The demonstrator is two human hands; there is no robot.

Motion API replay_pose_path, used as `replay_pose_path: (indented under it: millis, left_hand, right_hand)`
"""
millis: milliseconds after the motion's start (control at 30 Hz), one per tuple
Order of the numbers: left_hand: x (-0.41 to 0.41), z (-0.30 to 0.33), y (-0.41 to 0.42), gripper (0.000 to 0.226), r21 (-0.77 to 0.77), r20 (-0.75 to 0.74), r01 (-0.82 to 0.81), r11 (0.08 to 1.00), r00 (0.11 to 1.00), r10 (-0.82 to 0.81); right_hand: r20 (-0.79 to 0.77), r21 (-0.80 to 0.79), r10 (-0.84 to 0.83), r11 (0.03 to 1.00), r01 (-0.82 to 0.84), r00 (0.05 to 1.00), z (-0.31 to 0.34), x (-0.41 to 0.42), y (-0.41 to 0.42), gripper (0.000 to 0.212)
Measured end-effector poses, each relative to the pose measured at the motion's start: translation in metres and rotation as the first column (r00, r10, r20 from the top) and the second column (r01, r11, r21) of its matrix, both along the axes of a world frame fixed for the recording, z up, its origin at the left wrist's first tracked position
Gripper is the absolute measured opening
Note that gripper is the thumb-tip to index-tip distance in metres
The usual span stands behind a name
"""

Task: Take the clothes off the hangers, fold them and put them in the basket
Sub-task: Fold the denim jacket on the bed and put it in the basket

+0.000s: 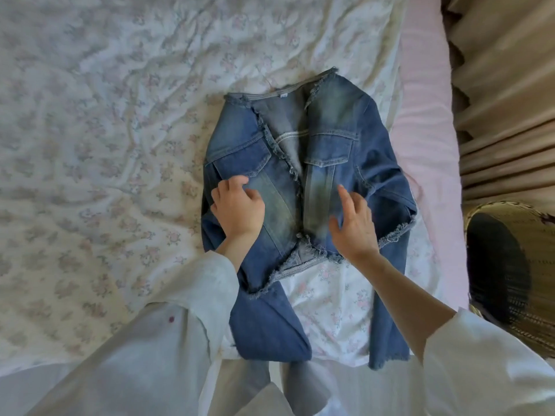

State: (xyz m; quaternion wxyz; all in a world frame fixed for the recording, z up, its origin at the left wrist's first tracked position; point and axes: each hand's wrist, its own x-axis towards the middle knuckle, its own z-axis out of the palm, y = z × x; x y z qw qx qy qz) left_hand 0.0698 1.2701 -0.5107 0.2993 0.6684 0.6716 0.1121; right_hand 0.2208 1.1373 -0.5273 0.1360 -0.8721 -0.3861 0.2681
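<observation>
Now folding: jacket (pixel 300 181) flat on the bed (pixel 90 130), front up.

Nearest, the left hand (pixel 238 210) presses curled fingers into the jacket's left panel, perhaps pinching cloth; the right hand (pixel 351 226) hovers loose-fingered over its right panel. Next, I judge, sleeves fold inward. Right of the jacket waits the basket (pixel 516 283).

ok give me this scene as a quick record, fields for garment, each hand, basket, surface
garment: denim jacket, front up, laid flat, frayed edges, not yet folded
left hand: left hand fingers curled, resting on the jacket's left front panel
right hand: right hand fingers relaxed, over the right front panel
basket: woven basket at the right edge, beside the bed
surface: floral bedsheet, wrinkled
</observation>
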Motion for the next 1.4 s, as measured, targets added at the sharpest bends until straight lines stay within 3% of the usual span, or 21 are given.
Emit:
replay_pose_path:
  millis: [67, 167, 200, 267, 300, 367, 500, 600, 767, 833, 933, 1067, 1133, 1200, 1267, 1333, 1400]
  left_hand:
    - [0.017, -0.004, 0.002, 0.03, -0.066, 0.086, 0.093, 0.993, 0.992, -0.088]
    - [0.048, -0.007, 0.008, 0.02, -0.406, 0.26, 0.133, 0.904, 0.965, -0.025]
    - [0.055, -0.007, 0.01, 0.02, -0.555, 0.304, 0.099, 0.826, 0.948, 0.091]
    - [0.067, -0.008, 0.01, 0.025, -0.836, 0.294, 0.088, 0.542, 0.905, 0.307]
    - [0.071, -0.01, 0.009, 0.036, -0.906, 0.261, 0.108, 0.41, 0.904, 0.339]
    - [0.079, -0.016, 0.004, 0.052, -0.957, 0.209, 0.112, 0.267, 0.906, 0.367]
    - [0.096, -0.025, 0.003, 0.065, -0.966, 0.177, 0.065, 0.249, 0.87, 0.46]
    - [0.115, -0.022, 0.007, 0.069, -0.977, 0.175, 0.065, 0.205, 0.795, 0.581]
    - [0.145, -0.021, 0.013, 0.067, -0.931, 0.245, 0.014, 0.365, 0.763, 0.598]
    - [0.15, -0.022, 0.017, 0.067, -0.944, 0.305, 0.108, 0.313, 0.649, 0.697]
    - [0.148, -0.019, 0.023, 0.068, -0.939, 0.331, 0.228, 0.257, 0.406, 0.852]
    - [0.138, -0.011, 0.039, 0.06, -0.903, 0.41, 0.244, 0.353, 0.247, 0.878]
    - [0.134, -0.003, 0.054, 0.055, -0.872, 0.472, 0.26, 0.416, 0.215, 0.855]
    - [0.133, 0.003, 0.069, 0.049, -0.822, 0.568, 0.2, 0.533, 0.331, 0.753]
    - [0.126, 0.006, 0.081, 0.044, -0.702, 0.583, 0.046, 0.71, 0.611, 0.536]
    - [0.111, 0.006, 0.09, 0.031, -0.539, 0.528, -0.038, 0.841, 0.763, 0.372]
    - [0.094, 0.004, 0.092, 0.021, -0.495, 0.482, -0.054, 0.867, 0.813, 0.326]
  right_hand:
    - [-0.015, -0.076, 0.145, 0.986, -0.146, 0.989, -0.003, 0.004, 0.005, 0.068]
    - [-0.13, -0.32, 0.265, 0.901, -0.294, 0.955, -0.011, 0.008, 0.008, 0.085]
    - [-0.15, -0.368, 0.308, 0.864, -0.343, 0.939, -0.014, 0.007, 0.008, 0.091]
    - [-0.155, -0.411, 0.374, 0.817, -0.404, 0.914, -0.02, 0.011, 0.005, 0.093]
    - [-0.149, -0.409, 0.384, 0.815, -0.411, 0.911, -0.021, 0.014, 0.004, 0.087]
    - [-0.127, -0.345, 0.312, 0.876, -0.337, 0.942, -0.022, 0.025, 0.0, 0.062]
    - [-0.158, -0.148, 0.059, 0.985, -0.083, 0.986, -0.022, 0.04, -0.015, 0.021]
    - [-0.229, -0.101, -0.013, 0.995, -0.011, 0.973, -0.026, 0.042, -0.024, 0.017]
    - [-0.291, -0.092, -0.12, 0.991, 0.097, 0.949, -0.02, 0.04, -0.023, 0.041]
    - [-0.296, -0.081, -0.142, 0.989, 0.123, 0.944, -0.017, 0.042, -0.022, 0.048]
    - [-0.314, -0.067, -0.152, 0.988, 0.138, 0.937, -0.013, 0.044, -0.018, 0.051]
    - [-0.319, -0.078, -0.129, 0.991, 0.11, 0.939, -0.007, 0.045, -0.016, 0.052]
    - [-0.325, -0.1, -0.128, 0.99, 0.1, 0.937, -0.007, 0.046, -0.02, 0.05]
    - [-0.326, -0.125, -0.131, 0.988, 0.095, 0.936, -0.008, 0.044, -0.022, 0.034]
    - [-0.298, -0.117, -0.103, 0.991, 0.071, 0.949, -0.008, 0.039, -0.023, 0.018]
    - [-0.239, -0.103, -0.028, 0.995, 0.004, 0.971, -0.006, 0.032, -0.02, 0.035]
    - [-0.135, -0.099, 0.064, 0.992, -0.078, 0.989, -0.005, 0.028, -0.015, 0.055]
